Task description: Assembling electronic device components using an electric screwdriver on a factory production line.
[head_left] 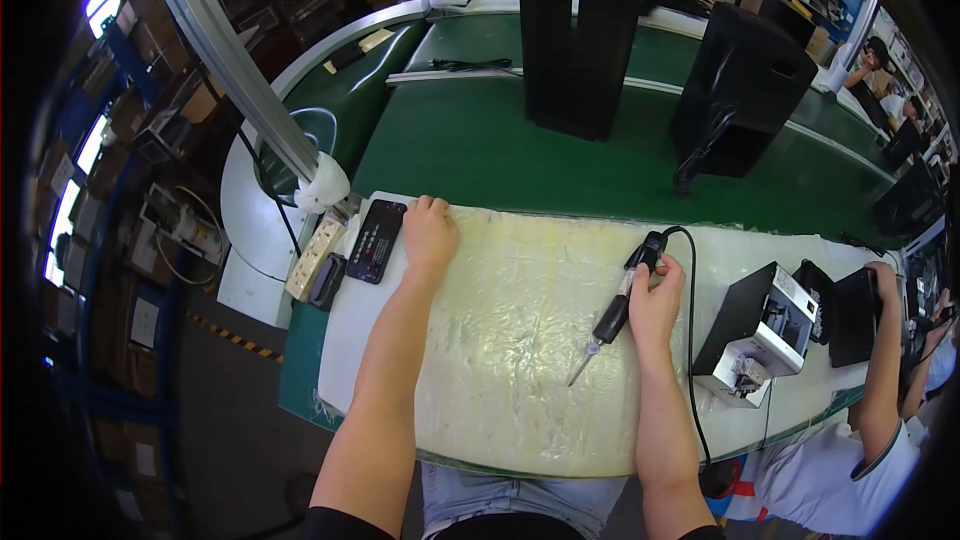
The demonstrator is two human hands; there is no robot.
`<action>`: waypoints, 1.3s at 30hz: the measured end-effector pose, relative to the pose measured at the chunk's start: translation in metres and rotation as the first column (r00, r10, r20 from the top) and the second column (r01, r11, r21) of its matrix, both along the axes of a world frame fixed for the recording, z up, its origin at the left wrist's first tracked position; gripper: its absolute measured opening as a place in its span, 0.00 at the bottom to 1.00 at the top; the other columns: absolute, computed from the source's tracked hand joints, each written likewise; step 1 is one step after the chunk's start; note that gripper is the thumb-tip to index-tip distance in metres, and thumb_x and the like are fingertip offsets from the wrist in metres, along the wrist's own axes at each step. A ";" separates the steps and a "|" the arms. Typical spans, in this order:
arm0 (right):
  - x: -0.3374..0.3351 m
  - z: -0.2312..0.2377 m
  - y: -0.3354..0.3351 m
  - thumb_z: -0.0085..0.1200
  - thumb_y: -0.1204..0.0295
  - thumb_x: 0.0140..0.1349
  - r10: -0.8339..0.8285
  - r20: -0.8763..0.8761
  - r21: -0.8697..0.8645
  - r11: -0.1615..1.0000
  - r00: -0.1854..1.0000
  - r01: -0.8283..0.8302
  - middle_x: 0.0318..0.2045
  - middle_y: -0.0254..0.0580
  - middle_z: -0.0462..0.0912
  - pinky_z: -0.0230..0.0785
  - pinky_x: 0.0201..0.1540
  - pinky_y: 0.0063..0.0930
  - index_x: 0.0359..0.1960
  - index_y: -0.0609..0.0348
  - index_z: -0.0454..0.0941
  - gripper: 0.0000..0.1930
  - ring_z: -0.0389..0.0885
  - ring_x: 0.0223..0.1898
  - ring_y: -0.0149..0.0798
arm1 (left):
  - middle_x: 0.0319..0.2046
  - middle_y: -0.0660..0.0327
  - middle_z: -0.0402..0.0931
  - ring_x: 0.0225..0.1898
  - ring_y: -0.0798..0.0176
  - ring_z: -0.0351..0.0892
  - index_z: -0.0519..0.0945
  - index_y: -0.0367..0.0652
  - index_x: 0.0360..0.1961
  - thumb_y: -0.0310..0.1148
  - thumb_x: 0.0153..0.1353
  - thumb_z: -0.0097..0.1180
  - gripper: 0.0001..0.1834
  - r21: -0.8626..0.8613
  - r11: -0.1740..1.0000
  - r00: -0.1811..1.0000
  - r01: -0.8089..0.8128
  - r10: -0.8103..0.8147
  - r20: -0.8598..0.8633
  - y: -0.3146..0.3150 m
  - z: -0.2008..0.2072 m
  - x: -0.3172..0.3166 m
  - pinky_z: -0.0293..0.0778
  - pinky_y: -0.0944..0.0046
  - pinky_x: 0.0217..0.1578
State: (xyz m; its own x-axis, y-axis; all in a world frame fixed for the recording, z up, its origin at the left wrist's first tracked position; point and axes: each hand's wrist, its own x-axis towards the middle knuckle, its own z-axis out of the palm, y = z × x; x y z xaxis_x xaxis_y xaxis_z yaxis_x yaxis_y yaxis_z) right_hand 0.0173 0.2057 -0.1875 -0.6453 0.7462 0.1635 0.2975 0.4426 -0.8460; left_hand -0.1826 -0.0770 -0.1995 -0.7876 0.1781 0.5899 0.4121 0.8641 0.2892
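Note:
My right hand (655, 305) is closed around a black electric screwdriver (612, 320), whose thin metal bit slants down to the left above the padded work surface (500, 340). A black cord runs from the tool's top end, down past my right forearm. My left hand (431, 232) is at the far edge of the padding, its fingers bent and close together; whatever is under them is hidden. Just left of that hand lies a flat black panel (377, 242) with small markings and holes.
Left of the panel are a power strip (318, 255) and a dark block (328, 282). A black-and-white machine (760, 335) stands at right, near a co-worker's arm (882, 370). Beyond, tall black speaker cabinets (575, 50) stand on the green conveyor belt (450, 155). A metal post (240, 70) rises at left.

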 end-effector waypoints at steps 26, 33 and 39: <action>-0.008 0.007 0.037 0.46 0.51 0.66 -0.439 -0.486 -0.784 -0.164 0.756 -0.599 0.31 0.41 0.78 0.66 0.20 0.25 0.47 0.54 0.70 0.20 0.73 0.24 0.34 | 0.49 0.44 0.70 0.51 0.41 0.72 0.73 0.33 0.44 0.23 0.50 0.52 0.17 -0.357 0.918 0.974 0.175 -0.214 -0.071 0.148 0.179 -0.097 0.73 0.49 0.50; -0.006 0.003 0.035 0.44 0.50 0.67 -0.316 -0.615 -0.736 -0.099 0.722 -0.670 0.47 0.45 0.78 0.69 0.22 0.28 0.49 0.52 0.70 0.20 0.74 0.24 0.35 | 0.66 0.47 0.59 0.68 0.45 0.57 0.63 0.36 0.63 0.28 0.49 0.51 0.36 -0.277 0.949 0.873 0.150 -0.259 -0.414 0.261 0.270 -0.123 0.63 0.51 0.63; -0.012 -0.003 0.037 0.46 0.50 0.66 -0.333 -0.508 -0.821 -0.092 0.795 -0.563 0.18 0.40 0.75 0.67 0.27 0.28 0.49 0.60 0.75 0.25 0.72 0.21 0.37 | 0.64 0.50 0.63 0.67 0.47 0.58 0.63 0.35 0.61 0.29 0.46 0.53 0.36 -0.293 0.946 0.907 0.137 -0.239 -0.348 0.267 0.228 -0.109 0.61 0.50 0.63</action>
State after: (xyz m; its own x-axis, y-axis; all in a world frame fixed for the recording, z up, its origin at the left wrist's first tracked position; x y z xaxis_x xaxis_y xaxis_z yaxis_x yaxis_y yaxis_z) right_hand 0.0056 0.2427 -0.1906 -0.8959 0.2998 -0.3279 -0.2045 -0.9335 -0.2946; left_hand -0.2917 0.1904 0.0284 -0.4543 0.4852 0.7471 0.6076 0.7821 -0.1384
